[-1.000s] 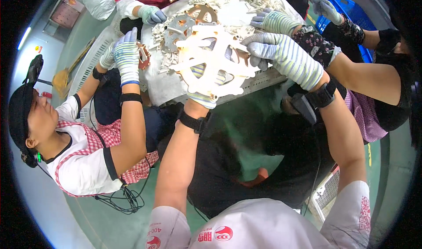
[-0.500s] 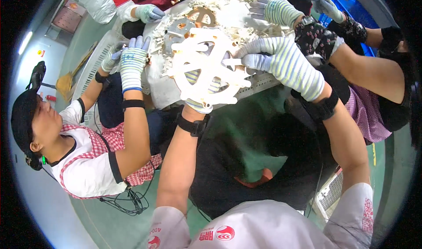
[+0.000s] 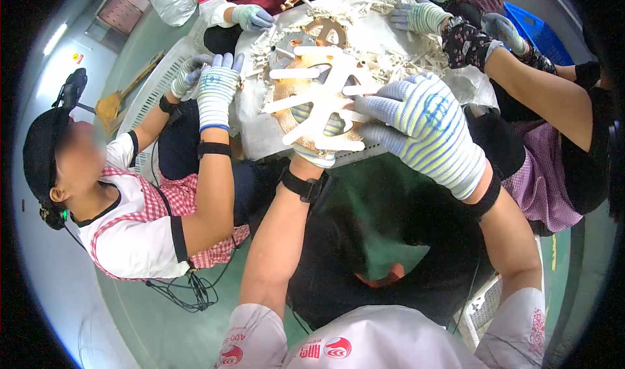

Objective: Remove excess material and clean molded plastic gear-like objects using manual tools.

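Note:
A copper-coloured spoked disc (image 3: 296,87), with white sticks (image 3: 312,118) lying across its rim, is held up in front of me at the near edge of the table. My left hand (image 3: 318,156), in a striped glove, supports it from below; striped fingers show through the openings, but most of the hand is hidden. Beside the disc's right rim is my right hand (image 3: 423,131), also gloved. Its thumb and fingers are closed around the end of a white stick (image 3: 353,116) on that rim.
Piles of small white sticks (image 3: 423,46) cover the white-sheeted table (image 3: 250,131). Another copper-coloured spoked disc (image 3: 325,31) and a grey disc (image 3: 286,46) lie beyond mine. Co-workers' gloved hands (image 3: 218,92) work at left, far side and right. A blue crate (image 3: 535,33) stands at far right.
The view has shifted, so the scene sits further right. The disc now shows its copper colour with less glare. My right hand's fingers have moved nearer along its right rim.

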`<state>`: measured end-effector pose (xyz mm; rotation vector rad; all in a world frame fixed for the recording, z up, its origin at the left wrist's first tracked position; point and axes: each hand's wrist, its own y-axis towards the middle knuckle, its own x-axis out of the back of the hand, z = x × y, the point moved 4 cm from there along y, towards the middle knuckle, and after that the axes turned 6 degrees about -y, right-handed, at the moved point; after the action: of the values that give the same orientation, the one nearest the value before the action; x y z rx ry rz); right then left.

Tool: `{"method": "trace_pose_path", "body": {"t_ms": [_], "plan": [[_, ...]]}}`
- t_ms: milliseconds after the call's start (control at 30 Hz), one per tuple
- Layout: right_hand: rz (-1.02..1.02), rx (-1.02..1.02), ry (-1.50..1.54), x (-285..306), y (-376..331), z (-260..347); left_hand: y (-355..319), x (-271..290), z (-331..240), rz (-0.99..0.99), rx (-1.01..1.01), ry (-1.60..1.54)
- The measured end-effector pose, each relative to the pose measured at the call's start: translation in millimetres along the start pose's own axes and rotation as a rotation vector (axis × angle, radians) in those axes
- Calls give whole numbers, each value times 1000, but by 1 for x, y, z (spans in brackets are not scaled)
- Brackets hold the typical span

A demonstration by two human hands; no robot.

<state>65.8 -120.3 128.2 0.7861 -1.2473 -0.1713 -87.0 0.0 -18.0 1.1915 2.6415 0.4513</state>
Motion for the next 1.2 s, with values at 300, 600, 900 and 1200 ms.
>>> {"method": "trace_pose_path", "body": {"t_ms": [300,600,900,1200], "plan": [[-43,120,-93,5,0,11,-3,2,17,-115,126,-737],[-223,74,-91,22,3,-4,5,-8,12,87,126,-847],[55,61,-68,17,2,-12,9,-26,-2,104,360,-1641],[-199,-397,240,10,-18,-81,14,10,8,-146,8,105]]}}
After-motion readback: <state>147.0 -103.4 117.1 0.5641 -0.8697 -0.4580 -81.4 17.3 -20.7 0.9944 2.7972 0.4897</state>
